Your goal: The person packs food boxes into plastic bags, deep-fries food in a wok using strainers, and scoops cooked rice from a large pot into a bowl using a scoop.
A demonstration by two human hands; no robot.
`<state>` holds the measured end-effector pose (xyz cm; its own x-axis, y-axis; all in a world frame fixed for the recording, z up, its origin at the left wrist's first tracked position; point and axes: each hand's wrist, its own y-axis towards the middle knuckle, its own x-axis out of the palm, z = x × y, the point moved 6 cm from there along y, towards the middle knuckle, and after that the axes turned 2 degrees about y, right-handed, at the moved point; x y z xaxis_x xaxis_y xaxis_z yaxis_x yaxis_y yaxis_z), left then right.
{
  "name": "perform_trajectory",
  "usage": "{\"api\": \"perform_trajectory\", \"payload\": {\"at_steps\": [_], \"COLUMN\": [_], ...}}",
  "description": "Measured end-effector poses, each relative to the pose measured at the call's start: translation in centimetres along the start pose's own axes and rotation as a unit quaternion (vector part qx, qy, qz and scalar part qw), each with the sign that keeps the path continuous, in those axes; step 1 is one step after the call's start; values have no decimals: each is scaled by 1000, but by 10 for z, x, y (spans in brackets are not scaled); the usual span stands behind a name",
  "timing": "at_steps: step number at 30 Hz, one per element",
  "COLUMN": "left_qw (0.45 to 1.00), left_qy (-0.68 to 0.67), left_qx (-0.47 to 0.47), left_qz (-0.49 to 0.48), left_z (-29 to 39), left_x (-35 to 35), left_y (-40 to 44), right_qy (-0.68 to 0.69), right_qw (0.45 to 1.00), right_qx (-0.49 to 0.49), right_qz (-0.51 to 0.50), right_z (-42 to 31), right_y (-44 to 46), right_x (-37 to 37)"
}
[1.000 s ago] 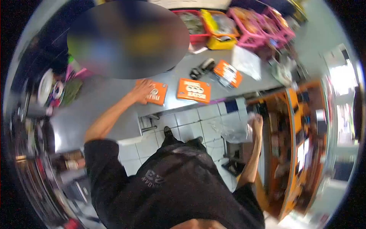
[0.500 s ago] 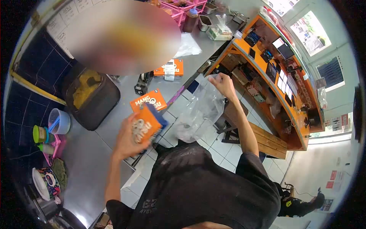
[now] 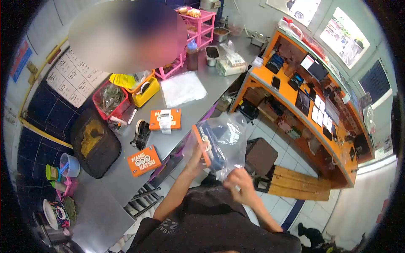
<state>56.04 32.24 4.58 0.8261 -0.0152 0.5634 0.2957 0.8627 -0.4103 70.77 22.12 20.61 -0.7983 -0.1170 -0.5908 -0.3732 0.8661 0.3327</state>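
Note:
My left hand (image 3: 194, 162) is closed round an orange and dark blue food box (image 3: 216, 147), held tilted above the floor beside the counter. A clear plastic bag (image 3: 234, 130) surrounds the box. My right hand (image 3: 240, 186) pinches the bag's edge near its lower end. Two similar orange boxes lie on the counter to the left: one box (image 3: 144, 160) marked "Mang Katsu" and another box (image 3: 155, 119) with a white paper slip on it. Next to them stands a black tape dispenser (image 3: 140, 135).
The steel counter (image 3: 99, 206) runs along the left. On it are a black bin (image 3: 96, 145), a red basket (image 3: 110, 101), white sheets (image 3: 184, 89) and a pink rack (image 3: 203, 25). An orange desk (image 3: 291, 90), a brown stool (image 3: 261, 155) and a wooden bench (image 3: 297, 183) stand to the right.
My left hand has brought the box rightward from over the counter, and it is now inside the bag. My right hand has come down and in, still gripping the bag. The view has shifted.

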Motion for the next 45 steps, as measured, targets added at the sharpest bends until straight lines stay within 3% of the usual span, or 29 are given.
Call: {"api": "perform_trajectory", "payload": {"at_steps": [1,3,4,6,7,9,11,12,13,14,16,17,18,19,21,22,25,27,29,32,34,35,37,38,40,41,43,44,45], "left_qw": [1000,962,986,966,936,958,961,957,918,845,612,578,617,657,687,689,695,706,714,695,621,625,492,505,651,660,693,699,767], "left_qy": [-2,-255,-151,-237,-321,-226,-86,-91,49,188,452,538,608,658,700,703,698,683,673,715,769,766,832,827,747,742,687,686,592], "left_qx": [8,-97,-42,15,63,98,164,159,265,359,490,473,383,272,121,101,85,90,93,76,36,31,253,245,131,119,211,196,245], "left_qz": [4,-10,63,100,131,147,207,224,291,350,425,391,321,247,152,143,148,166,170,28,-147,-148,-40,-28,-26,-16,-53,-44,-35], "left_z": [2,-4,37,37,37,40,55,52,69,89,113,117,114,107,92,91,98,106,119,137,130,140,203,230,274,272,271,275,289], "left_x": [10,41,68,81,77,71,65,57,47,43,51,48,36,22,4,-3,-12,-15,-19,-17,-31,-41,-22,-6,18,26,52,51,50], "left_y": [17,51,41,78,98,144,166,169,166,163,154,162,179,196,216,220,238,250,255,233,225,212,165,154,147,146,134,125,109], "right_qy": [27,32,34,178,180,285,360,349,334,335,335,409,429,326,66,-83,-213,-177,-111,-28,-2,44,107,169,377,467,510,472,433], "right_qw": [999,999,998,929,930,890,854,877,888,881,853,807,834,918,996,991,971,981,976,979,969,963,960,951,876,820,824,826,824], "right_qx": [-16,-33,-39,320,315,353,280,166,44,39,-77,8,20,-2,-50,-80,-80,-79,-187,-60,19,57,75,93,225,276,239,291,339], "right_qz": [8,-17,-25,-52,-52,-40,-251,-284,-314,-331,-393,-425,-346,-224,-12,71,75,16,-10,194,246,259,248,241,201,184,61,101,135], "right_z": [4,17,39,145,180,241,199,139,83,75,62,62,72,82,100,115,183,227,272,255,271,280,277,281,308,298,300,309,314], "right_y": [-6,-15,-30,-67,-71,-68,-20,17,52,72,104,123,141,166,219,245,306,337,364,398,402,398,388,382,377,379,383,375,369], "right_x": [-1,4,7,41,60,88,115,98,73,59,26,5,-6,-8,10,28,72,78,78,-8,-47,-54,-52,-50,-46,-42,-40,-41,-39]}}
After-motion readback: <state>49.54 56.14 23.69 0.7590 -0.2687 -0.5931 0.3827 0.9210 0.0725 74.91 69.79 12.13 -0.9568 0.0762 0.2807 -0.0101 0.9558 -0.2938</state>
